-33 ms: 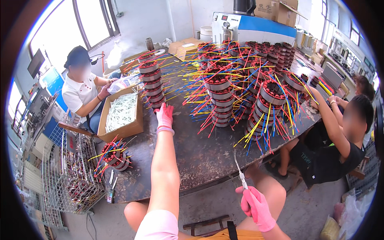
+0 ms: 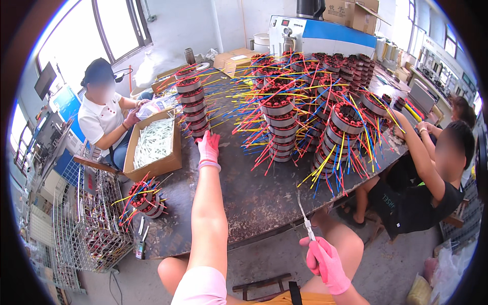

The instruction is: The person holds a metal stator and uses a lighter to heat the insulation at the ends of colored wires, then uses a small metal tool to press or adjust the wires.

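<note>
My left hand (image 2: 208, 148), in a pink glove, reaches across the table to the foot of a tall stack of motor stators (image 2: 193, 104). Its visible fingers are stretched and apart, touching the lowest stator; part of the hand's grip is hidden. My right hand (image 2: 325, 264), also gloved in pink, is closed around the handle of a thin metal rod tool (image 2: 304, 216), held at the table's near edge with the tip pointing up and away. The stators have red windings and red, blue and yellow wire leads. A short stack of stators (image 2: 147, 200) stands at the left.
Many stator stacks (image 2: 279, 119) crowd the right and back of the dark table (image 2: 244, 203), their wires sticking out. A cardboard box (image 2: 173, 160) of pale strips stands left, near a seated person (image 2: 104, 109). Another person (image 2: 422, 183) works at right. Wire baskets (image 2: 96, 234) stand lower left.
</note>
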Available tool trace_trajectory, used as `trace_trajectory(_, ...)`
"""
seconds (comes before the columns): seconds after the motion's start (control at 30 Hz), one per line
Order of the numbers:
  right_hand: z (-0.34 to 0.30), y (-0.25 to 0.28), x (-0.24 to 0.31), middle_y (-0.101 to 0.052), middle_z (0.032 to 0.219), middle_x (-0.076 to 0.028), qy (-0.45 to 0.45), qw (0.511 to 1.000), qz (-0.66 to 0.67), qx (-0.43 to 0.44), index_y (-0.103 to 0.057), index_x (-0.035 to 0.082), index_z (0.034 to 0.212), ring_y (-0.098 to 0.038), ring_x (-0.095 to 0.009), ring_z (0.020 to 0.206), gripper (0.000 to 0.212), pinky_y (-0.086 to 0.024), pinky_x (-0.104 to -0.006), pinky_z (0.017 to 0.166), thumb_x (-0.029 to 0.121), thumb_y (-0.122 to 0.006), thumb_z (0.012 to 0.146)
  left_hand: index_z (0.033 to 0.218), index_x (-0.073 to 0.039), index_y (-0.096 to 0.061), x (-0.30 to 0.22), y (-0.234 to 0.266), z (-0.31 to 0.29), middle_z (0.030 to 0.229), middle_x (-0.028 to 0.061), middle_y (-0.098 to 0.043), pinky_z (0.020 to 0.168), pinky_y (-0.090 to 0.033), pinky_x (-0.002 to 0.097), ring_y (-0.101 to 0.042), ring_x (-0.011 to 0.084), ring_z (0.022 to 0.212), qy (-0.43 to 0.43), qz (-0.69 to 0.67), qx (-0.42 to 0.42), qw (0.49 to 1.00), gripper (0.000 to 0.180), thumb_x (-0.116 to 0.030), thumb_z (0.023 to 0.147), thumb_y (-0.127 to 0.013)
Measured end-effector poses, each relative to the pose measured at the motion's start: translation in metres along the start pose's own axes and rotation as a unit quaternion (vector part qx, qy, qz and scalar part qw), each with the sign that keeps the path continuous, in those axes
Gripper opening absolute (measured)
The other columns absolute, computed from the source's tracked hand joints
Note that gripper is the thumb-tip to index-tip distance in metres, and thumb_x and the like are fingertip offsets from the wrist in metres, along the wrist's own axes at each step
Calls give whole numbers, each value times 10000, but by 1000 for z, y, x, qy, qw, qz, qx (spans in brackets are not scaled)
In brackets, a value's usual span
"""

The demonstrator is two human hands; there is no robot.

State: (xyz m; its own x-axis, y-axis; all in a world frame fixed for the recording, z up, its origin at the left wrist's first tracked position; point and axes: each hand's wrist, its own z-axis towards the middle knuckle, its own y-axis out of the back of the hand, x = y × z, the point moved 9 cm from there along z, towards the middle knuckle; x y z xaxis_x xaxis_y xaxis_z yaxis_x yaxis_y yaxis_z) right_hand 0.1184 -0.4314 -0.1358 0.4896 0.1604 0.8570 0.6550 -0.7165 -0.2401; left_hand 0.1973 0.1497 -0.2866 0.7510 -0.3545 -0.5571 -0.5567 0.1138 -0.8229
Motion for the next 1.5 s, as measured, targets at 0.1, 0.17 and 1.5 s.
trace_trajectory(0.1, 4, 2, 4, -433, 586, 16, 21, 999, -22, -24, -534, -51, 1198, -322, -60, 463, 394, -246, -223, 429, 309, -483, 1045, 1370, 32, -404, 11, 2, 13, 1444, 350, -385, 1085, -416, 596, -401, 503, 1338, 15, -13, 16, 1000, 441, -147, 996, -555)
trace_trajectory(0.17, 4, -5, 3, -465, 614, 15, 9, 1000, -1, 4, -549, -22, 1218, -367, -60, 500, 391, -289, -215, 457, 323, -506, 1041, 1471, -122, -186, -10, 13, 46, 1479, 243, -377, 1034, -456, 615, -417, 487, 1332, 66, -40, 78, 994, 657, -114, 968, -608)
trace_trajectory(1.5, -17, -55, -86, -451, 604, 48, -63, 990, -87, 95, -615, 34, 1157, -346, -27, 502, 355, -255, -201, 450, 350, -540, 1015, 1414, 11, -452, -187, -47, -371, 1265, 204, -555, 990, -452, 440, -564, 379, 1147, -235, 809, 329, 427, 1047, -381, 560, -913)
